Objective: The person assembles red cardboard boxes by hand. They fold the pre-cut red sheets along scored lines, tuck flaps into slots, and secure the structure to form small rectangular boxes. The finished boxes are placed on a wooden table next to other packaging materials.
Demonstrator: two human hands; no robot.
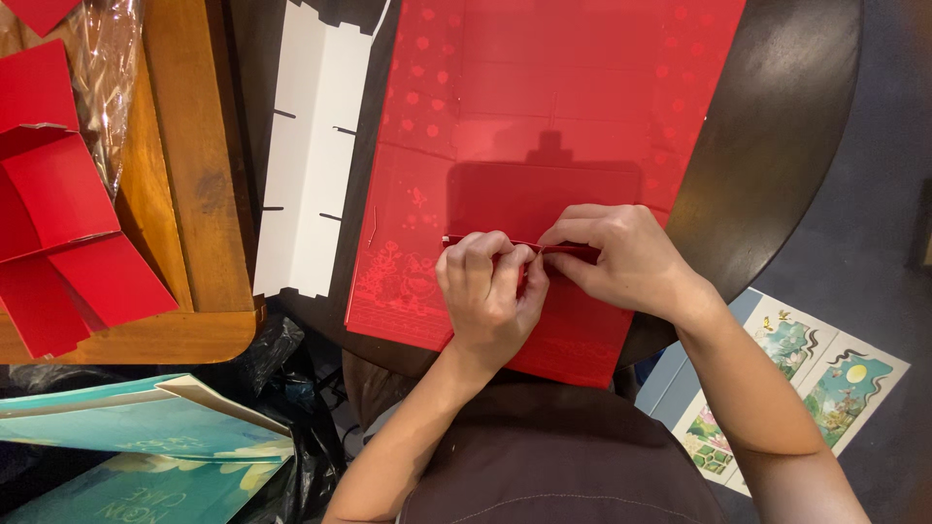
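On the wooden worktop [194, 175] at the left lie folded red card pieces [68, 252], then a white slotted card strip [311, 155], then the big glossy red printed sheet [544, 116] on the dark round table [777, 126]. Left hand [490, 291] and right hand [621, 257] both pinch a narrow raised fold [549, 248] near the sheet's near edge. I'd say uneven pressure could skew the crease or crack the smooth coating.

A round, dark wooden counter [777, 146] fills the middle, with a lighter brown wooden counter [194, 194] just beside it on the left. Dark bluish-grey floor [874, 194] shows at the right, and the light is warm and dim.
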